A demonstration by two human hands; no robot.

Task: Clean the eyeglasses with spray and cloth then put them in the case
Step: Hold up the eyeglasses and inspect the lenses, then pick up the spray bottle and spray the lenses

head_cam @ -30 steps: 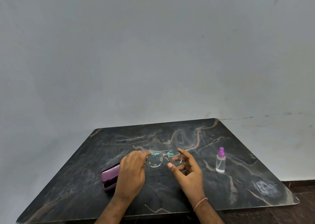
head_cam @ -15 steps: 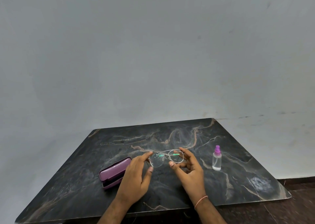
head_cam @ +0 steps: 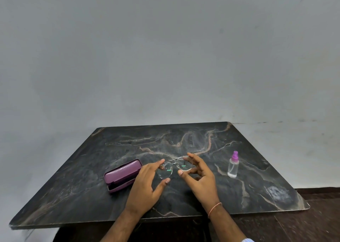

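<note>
Where the table [head_cam: 184, 137] runs toward its left edge, its dark stone-like top shows pale and rust-coloured veins and a dull sheen. Left of the table's middle lies the case [head_cam: 122, 175], a purple oblong shell with rounded corners and a matte skin; its lid stands slightly ajar, leaving a dark slot along the near side, and its right end is covered by the left hand. What lies inside the slot cannot be made out.

Just right of the case, the left hand [head_cam: 147, 184] holds the eyeglasses [head_cam: 174, 167] at their left lens, forefinger at the top rim and thumb spread wide below it. The eyeglasses are thin silver wire with a double bridge and clear teardrop lenses that catch small green glints; they are held above the middle of the table, tilted up to the right. Their temples are hidden behind the fingers. The right hand [head_cam: 200, 179] pinches the right lens rim between forefinger and thumb, the other fingers curled loosely behind; a thin orange thread [head_cam: 214, 209] circles its wrist.

Near the right edge stands the spray bottle [head_cam: 233, 165], upright, a small clear cylinder with a violet pump top.
</note>
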